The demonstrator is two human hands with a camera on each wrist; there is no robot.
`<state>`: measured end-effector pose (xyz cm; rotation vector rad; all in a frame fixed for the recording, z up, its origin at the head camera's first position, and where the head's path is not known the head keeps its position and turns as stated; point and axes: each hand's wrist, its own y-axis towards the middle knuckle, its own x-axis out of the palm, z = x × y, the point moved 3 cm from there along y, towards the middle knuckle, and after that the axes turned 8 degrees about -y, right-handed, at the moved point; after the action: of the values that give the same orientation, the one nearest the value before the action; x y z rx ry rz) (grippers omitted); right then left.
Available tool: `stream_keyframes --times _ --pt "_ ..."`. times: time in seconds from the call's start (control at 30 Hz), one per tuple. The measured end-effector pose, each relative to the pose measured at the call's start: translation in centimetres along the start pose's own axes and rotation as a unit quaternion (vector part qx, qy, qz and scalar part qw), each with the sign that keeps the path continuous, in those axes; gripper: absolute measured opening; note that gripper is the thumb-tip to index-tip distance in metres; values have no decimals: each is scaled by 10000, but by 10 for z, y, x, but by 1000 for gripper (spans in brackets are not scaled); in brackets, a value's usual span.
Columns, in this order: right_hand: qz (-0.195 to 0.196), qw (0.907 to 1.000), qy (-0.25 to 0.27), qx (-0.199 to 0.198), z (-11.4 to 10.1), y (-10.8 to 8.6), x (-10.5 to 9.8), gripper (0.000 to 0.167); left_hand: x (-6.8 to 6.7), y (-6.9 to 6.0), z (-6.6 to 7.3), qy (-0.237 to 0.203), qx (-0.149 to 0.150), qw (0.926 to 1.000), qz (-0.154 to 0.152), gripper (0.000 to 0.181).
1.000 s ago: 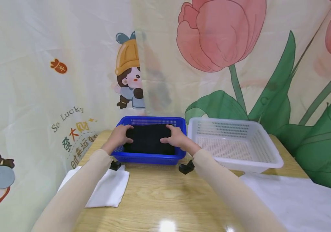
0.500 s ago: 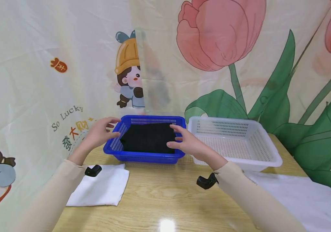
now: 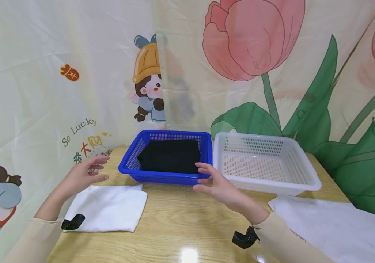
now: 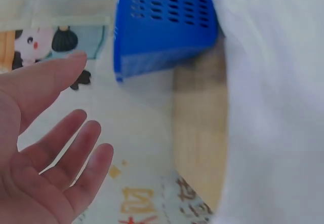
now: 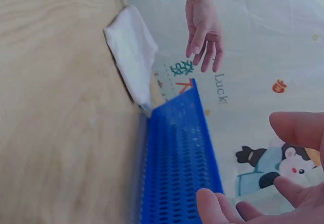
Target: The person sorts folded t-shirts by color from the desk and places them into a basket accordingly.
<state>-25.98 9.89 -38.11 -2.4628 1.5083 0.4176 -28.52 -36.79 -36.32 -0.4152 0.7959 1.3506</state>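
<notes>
A folded black cloth (image 3: 170, 156) lies inside the blue basket (image 3: 166, 178) at the back of the table. My left hand (image 3: 83, 176) hovers over the left side, above the white cloth (image 3: 108, 212), its fingers loosely spread and holding nothing. In the left wrist view that hand (image 4: 55, 148) is apart from the blue basket (image 4: 167, 36). My right hand (image 3: 218, 186) hangs in the air by the basket's front right corner, fingers relaxed, nothing in it. The right wrist view shows its fingertips (image 5: 210, 209) in front of the basket's perforated wall (image 5: 177, 158).
A white perforated basket (image 3: 263, 186) stands to the right of the blue one. Another white cloth (image 3: 335, 223) lies at the table's right front. Wooden tabletop (image 3: 174, 219) shows between the cloths. A printed curtain (image 3: 187, 65) hangs behind the table.
Both hands have come away from the black cloth in the blue basket and drawn back toward me, the left one also moving out to the left. The cloth stays in the basket.
</notes>
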Motion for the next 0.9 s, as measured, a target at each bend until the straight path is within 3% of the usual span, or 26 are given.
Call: stream_keyframes --times 0.4,0.6,0.77,0.9 --pt "-63 9987 427 -271 17 -7 41 71 2 -51 -67 37 -204 9996 -198 79" --pt "-300 9971 687 -98 28 -2 64 74 2 -64 -78 13 -355 9989 -320 86" --pt "-559 9936 977 11 35 7 84 81 5 -69 -91 61 -735 9961 -487 98" --pt "-638 9897 1275 111 38 15 101 87 7 -74 -99 150 -994 9940 -441 103"
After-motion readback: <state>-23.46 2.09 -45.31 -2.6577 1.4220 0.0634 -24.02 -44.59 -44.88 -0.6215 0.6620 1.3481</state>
